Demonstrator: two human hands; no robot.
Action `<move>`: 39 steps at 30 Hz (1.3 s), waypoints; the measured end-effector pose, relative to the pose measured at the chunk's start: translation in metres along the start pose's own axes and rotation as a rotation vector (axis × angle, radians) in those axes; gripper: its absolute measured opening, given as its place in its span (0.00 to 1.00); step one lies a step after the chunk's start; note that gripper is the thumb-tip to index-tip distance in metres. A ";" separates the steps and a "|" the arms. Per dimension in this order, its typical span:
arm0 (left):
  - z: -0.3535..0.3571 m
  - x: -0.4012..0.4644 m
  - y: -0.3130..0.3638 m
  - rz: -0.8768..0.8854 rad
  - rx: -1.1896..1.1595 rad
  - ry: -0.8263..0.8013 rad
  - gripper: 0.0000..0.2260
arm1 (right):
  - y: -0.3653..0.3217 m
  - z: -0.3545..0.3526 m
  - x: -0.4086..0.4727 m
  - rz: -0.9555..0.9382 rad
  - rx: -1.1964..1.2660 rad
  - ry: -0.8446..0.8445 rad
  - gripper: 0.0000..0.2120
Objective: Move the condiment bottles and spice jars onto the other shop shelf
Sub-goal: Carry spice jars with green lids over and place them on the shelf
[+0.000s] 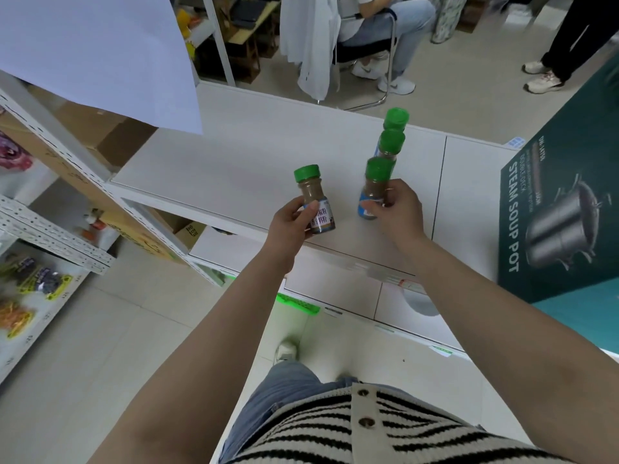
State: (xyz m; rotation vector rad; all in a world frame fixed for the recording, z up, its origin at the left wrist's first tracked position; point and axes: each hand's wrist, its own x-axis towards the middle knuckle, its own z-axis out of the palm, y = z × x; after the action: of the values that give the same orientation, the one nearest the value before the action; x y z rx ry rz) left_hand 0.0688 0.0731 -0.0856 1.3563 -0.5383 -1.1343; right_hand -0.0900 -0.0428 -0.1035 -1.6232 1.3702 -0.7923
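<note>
Four upright green-capped spice jars [376, 192] over white shelf [234, 169]

I count four green-capped spice jars, centre frame: one [315, 202] in left hand [288, 229], one [374, 189] gripped by right hand [398, 212], two more lined up behind it, mid jar [390, 145], far jar [397, 119]. Two hands, both busy. One teal steam-pot box [562, 209], right edge. One white sheet [97, 51], upper left. I see two other people at top: one seated [385, 31], one standing [569, 38], upper right. Brown cartons on left rack: count unclear.
</note>
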 end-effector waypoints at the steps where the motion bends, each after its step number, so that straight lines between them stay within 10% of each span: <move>1: 0.000 -0.002 0.000 0.005 -0.003 0.016 0.10 | -0.002 0.000 -0.002 -0.014 -0.008 -0.013 0.17; 20: -0.147 -0.155 -0.028 -0.039 -0.082 0.527 0.06 | -0.063 0.131 -0.140 -0.007 0.234 -0.664 0.08; 39: -0.456 -0.383 -0.061 -0.058 -0.242 0.953 0.09 | -0.152 0.404 -0.391 0.028 0.048 -1.097 0.15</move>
State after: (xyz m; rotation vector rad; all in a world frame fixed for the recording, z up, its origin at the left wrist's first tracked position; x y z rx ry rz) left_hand 0.2810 0.6313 -0.1237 1.5122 0.3222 -0.4638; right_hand 0.2524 0.4277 -0.1251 -1.5834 0.5593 0.1391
